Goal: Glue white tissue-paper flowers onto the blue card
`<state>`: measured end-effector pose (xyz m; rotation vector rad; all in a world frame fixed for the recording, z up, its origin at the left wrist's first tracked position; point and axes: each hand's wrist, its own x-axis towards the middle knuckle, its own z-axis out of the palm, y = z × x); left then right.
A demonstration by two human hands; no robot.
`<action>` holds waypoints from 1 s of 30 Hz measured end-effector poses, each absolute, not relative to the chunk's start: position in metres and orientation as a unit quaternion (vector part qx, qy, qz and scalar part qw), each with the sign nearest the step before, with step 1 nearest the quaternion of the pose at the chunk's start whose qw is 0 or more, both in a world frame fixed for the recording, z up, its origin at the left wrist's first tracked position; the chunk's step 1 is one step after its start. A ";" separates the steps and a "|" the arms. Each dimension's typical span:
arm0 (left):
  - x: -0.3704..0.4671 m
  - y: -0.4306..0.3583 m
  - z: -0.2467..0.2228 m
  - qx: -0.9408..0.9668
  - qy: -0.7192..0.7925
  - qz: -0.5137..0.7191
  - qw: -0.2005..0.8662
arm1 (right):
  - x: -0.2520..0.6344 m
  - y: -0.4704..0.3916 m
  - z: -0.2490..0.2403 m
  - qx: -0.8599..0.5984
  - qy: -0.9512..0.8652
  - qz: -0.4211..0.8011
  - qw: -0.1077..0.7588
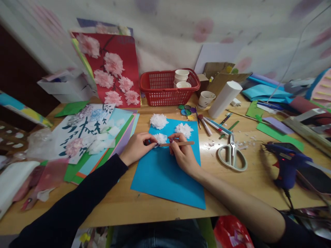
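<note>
- Wooden desk (116,206): blue sheet (168,182), three white flowers (158,121) at its upper end, lower part bare.
- Left hand (138,146) by the lowest flower (160,138), grip unclear; right hand (182,155) pinching a brown stick (184,143).

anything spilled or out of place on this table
Mildly, yes: small pale scraps lie scattered on the wooden tabletop near the scissors, looking like loose litter. Also, the upper-left white flower sticks out past the edge of the blue sheet. Nothing looks clearly damaged.
</note>
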<state>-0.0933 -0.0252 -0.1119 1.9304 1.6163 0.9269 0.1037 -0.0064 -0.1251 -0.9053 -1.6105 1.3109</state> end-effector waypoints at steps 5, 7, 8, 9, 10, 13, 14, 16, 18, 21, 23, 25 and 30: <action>-0.093 -0.025 -0.113 0.698 0.586 0.338 0.236 | 0.103 -0.006 -0.124 -0.370 -0.659 0.508 0.414; -0.096 -0.026 -0.113 0.700 0.575 0.341 0.251 | 0.103 -0.006 -0.123 -0.372 -0.667 0.501 0.408; -0.098 -0.026 -0.112 0.705 0.566 0.341 0.259 | 0.104 -0.007 -0.123 -0.373 -0.671 0.497 0.405; -0.100 -0.027 -0.112 0.713 0.556 0.337 0.263 | 0.104 -0.007 -0.123 -0.373 -0.677 0.493 0.400; -0.102 -0.027 -0.111 0.722 0.548 0.328 0.264 | 0.104 -0.008 -0.123 -0.372 -0.684 0.487 0.395; -0.109 -0.029 -0.109 0.753 0.546 0.278 0.242 | 0.104 -0.010 -0.123 -0.362 -0.715 0.463 0.379; -0.110 -0.029 -0.108 0.760 0.550 0.259 0.231 | 0.104 -0.011 -0.123 -0.355 -0.726 0.454 0.375; -0.113 -0.029 -0.109 0.770 0.556 0.231 0.211 | 0.103 -0.012 -0.124 -0.343 -0.744 0.439 0.371; -0.114 -0.028 -0.110 0.778 0.556 0.216 0.198 | 0.101 -0.012 -0.125 -0.336 -0.754 0.427 0.370; -0.114 -0.028 -0.112 0.786 0.549 0.211 0.190 | 0.098 -0.011 -0.124 -0.344 -0.759 0.417 0.364; -0.114 -0.028 -0.112 0.790 0.545 0.207 0.190 | 0.097 -0.011 -0.123 -0.344 -0.762 0.414 0.361; -0.113 -0.028 -0.110 0.794 0.543 0.198 0.191 | 0.097 -0.011 -0.122 -0.336 -0.762 0.419 0.361; -0.112 -0.028 -0.109 0.789 0.560 0.168 0.190 | 0.098 -0.009 -0.122 -0.355 -0.710 0.461 0.396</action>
